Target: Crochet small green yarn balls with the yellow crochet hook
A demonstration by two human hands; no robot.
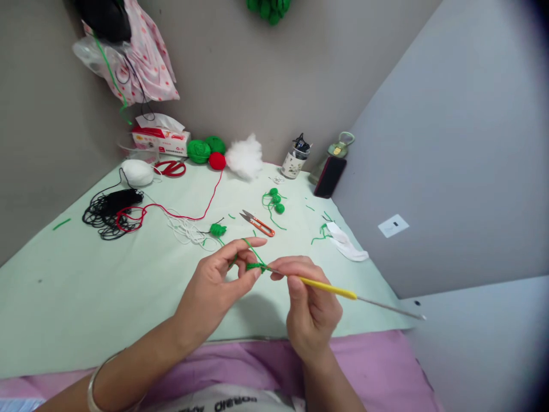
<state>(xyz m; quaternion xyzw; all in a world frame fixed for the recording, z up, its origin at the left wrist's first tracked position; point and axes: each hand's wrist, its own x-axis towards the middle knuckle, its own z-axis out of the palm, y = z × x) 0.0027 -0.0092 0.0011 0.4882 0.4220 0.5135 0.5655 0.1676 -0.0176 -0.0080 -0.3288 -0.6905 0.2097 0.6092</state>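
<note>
My left hand (217,286) pinches a small green crochet piece (254,266), with green yarn (253,247) looped over its raised forefinger. My right hand (311,306) is closed on a crochet hook with a yellow grip (328,288) and a metal shaft pointing right; its tip is in the green piece. Both hands hover above the pale green table cover (86,286), near its front edge.
Orange thread snips (257,222) and small green crocheted bits (274,200) lie just beyond the hands. Farther back are black and red yarn tangles (114,213), a white ball (137,172), red scissors (171,168), a tissue box (160,140), green and red yarn balls (208,151), white stuffing (245,155), a jar (295,160) and a phone (329,176).
</note>
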